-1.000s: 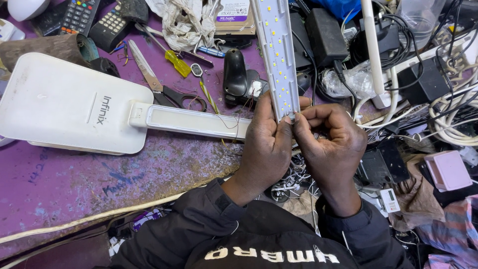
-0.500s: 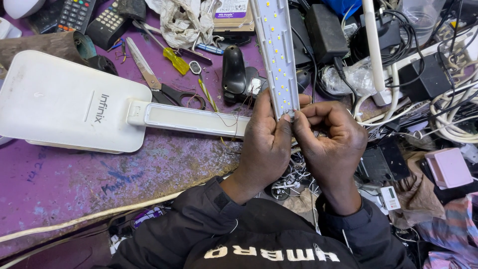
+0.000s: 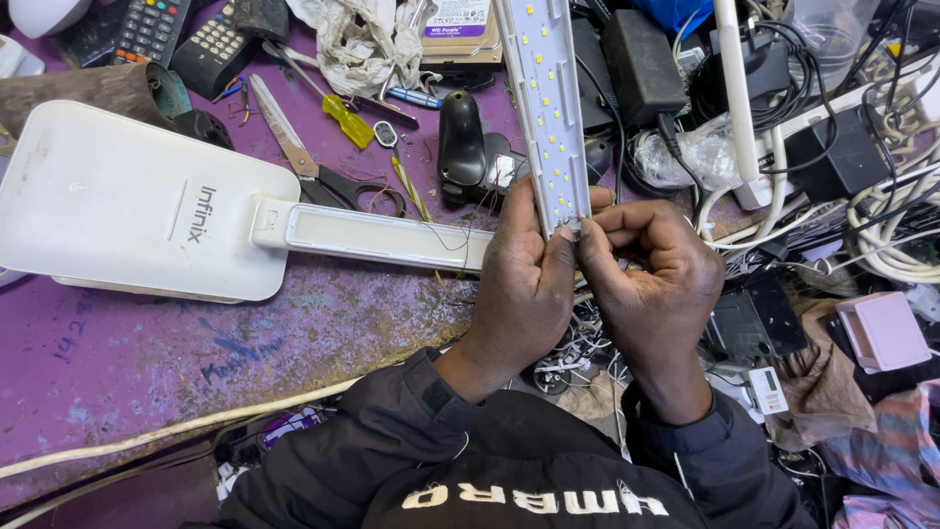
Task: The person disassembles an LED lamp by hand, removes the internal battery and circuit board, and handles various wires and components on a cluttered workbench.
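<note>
Both pinching the near end of one light strip [image 3: 548,98], left hand [image 3: 524,284] and right hand [image 3: 651,284] closed on it side by side, strip running up and away from the fingers. Just left of the left hand, one white lamp base [image 3: 137,206] flat on the purple tabletop [image 3: 323,323]. Beyond that, one pair of scissors [image 3: 313,167], one yellow screwdriver [image 3: 348,122], two remotes [image 3: 152,29]. Right of the right hand, one pink box [image 3: 886,328], lid open, contents hard to make out.

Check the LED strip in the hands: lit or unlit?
Unlit. The LED strip, held at its near end by the left hand and right hand, shows dull yellow diodes with no glow.
</note>
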